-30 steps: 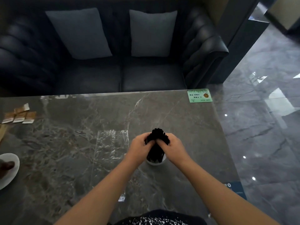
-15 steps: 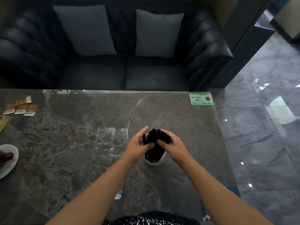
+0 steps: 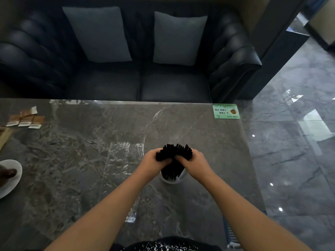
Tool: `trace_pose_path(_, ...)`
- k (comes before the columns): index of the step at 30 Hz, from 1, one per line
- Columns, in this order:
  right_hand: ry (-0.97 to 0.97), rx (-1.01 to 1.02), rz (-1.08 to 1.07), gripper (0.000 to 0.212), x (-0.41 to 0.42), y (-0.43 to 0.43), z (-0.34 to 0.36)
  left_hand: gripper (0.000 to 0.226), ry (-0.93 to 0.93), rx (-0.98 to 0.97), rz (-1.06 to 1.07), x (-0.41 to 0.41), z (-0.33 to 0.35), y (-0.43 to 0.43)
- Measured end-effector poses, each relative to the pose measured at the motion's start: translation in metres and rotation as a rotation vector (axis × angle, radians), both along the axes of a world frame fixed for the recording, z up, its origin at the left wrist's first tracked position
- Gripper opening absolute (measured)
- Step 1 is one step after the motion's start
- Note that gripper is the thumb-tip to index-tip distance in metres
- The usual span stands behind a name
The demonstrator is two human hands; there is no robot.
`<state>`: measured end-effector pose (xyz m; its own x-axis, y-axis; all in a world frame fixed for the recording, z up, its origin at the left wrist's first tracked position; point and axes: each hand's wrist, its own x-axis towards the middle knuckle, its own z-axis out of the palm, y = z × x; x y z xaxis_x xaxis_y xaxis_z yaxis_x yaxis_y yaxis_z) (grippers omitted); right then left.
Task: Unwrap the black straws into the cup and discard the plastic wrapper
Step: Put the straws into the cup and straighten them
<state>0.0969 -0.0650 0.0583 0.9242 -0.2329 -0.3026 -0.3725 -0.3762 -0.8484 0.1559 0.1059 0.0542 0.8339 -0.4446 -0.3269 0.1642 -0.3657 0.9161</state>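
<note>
A thick bundle of black straws point(image 3: 174, 151) stands upright in a white cup point(image 3: 173, 179) on the dark marble table point(image 3: 72, 151). My left hand point(image 3: 151, 163) grips the bundle from its left side and my right hand point(image 3: 194, 163) grips it from its right, both just above the cup's rim. The straw tops fan out above my fingers. The clear plastic wrapper point(image 3: 120, 163) lies flat on the table just left of my left hand, empty and touched by neither hand.
Brown sachets point(image 3: 25, 118) lie at the table's far left. A white plate point(image 3: 10, 176) with something brown sits at the left edge. A green card point(image 3: 225, 111) marks the far right corner. A dark sofa point(image 3: 126, 78) stands behind the table; glossy floor lies right.
My left hand's fingers, spread half a second ago, have curled back round the straws. The straw tops fan out wider. The wrapper has not moved.
</note>
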Motion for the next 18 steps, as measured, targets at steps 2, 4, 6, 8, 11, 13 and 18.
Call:
trace_pose_path(2, -0.015, 0.0, 0.021, 0.008, -0.0003, 0.0012, -0.0008, 0.023, 0.051, -0.07, 0.033, -0.0017, -0.0005, -0.0001)
trace_pose_path(4, -0.011, 0.032, 0.01, 0.013, -0.0011, 0.0039, -0.0023, 0.015, 0.089, -0.113, 0.069, -0.0041, -0.0023, -0.0004)
trace_pose_path(6, 0.012, 0.052, -0.015, 0.015, -0.0018, 0.0061, -0.0045, 0.015, 0.119, -0.135, 0.093, -0.006, -0.0028, -0.0007)
trace_pose_path(8, 0.025, 0.045, -0.018, 0.017, -0.0014, 0.0073, -0.006, 0.017, 0.126, -0.141, 0.078, -0.0052, -0.0026, -0.0014)
trace_pose_path(11, -0.016, 0.005, -0.009, 0.018, 0.0019, 0.0069, -0.0037, 0.027, 0.139, -0.168, 0.034, -0.0033, 0.001, -0.0034)
trace_pose_path(13, -0.024, 0.002, -0.02, 0.015, 0.0044, 0.0071, -0.001, 0.023, 0.138, -0.163, 0.06, -0.0038, -0.0003, -0.0053)
trace_pose_path(18, -0.062, -0.06, -0.055, 0.007, 0.0032, 0.0101, 0.0, 0.013, 0.096, -0.118, 0.135, -0.0049, -0.0018, -0.0062)
